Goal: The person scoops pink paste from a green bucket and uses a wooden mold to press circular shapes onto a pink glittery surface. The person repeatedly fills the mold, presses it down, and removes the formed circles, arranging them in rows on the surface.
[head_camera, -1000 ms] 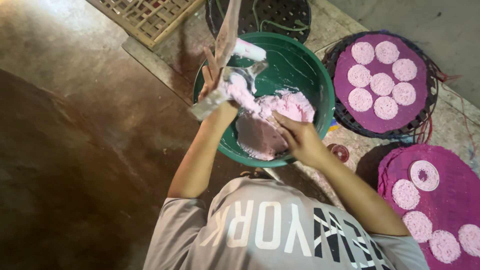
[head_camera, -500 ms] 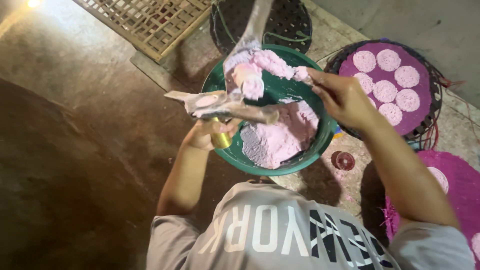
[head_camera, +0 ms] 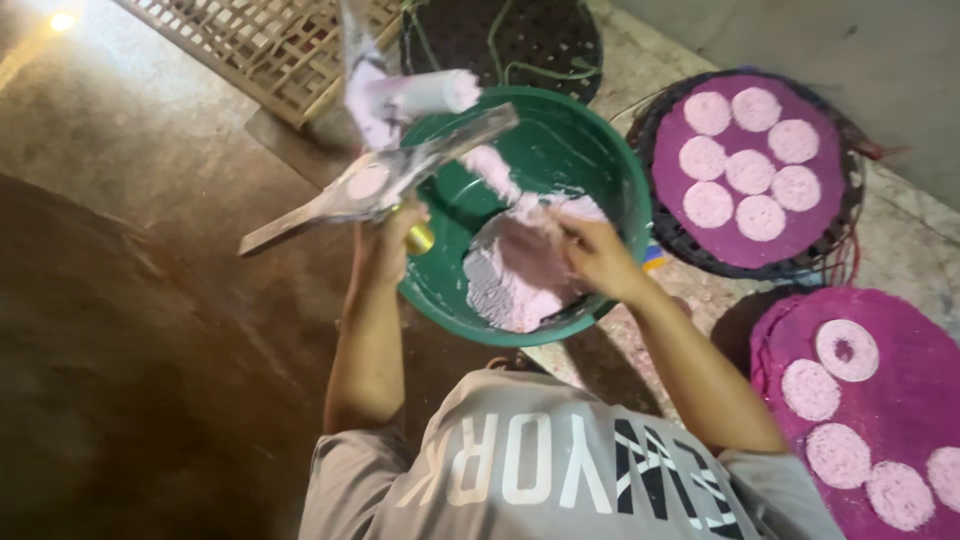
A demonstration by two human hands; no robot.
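Observation:
My left hand (head_camera: 385,245) grips a flat metal press tool (head_camera: 370,185) with a round mould, held over the left rim of a green basin (head_camera: 620,180). A small gold cylinder shows under the hand. Pink dough and a white plastic-wrapped roll (head_camera: 420,95) cling to the tool's upper side. My right hand (head_camera: 595,255) is down in the basin, its fingers closed on the mass of pink dough (head_camera: 510,280) at the basin's near side.
Two round trays covered in purple cloth (head_camera: 830,190) (head_camera: 900,400) lie to the right, each carrying several flat pink discs (head_camera: 750,170). A wooden lattice (head_camera: 270,40) and a dark perforated basket (head_camera: 500,35) lie beyond the basin. The floor is brown concrete.
My right hand came down from the basin's far rim into the dough. My left hand shifted the tool up and to the left, with the roll now above it.

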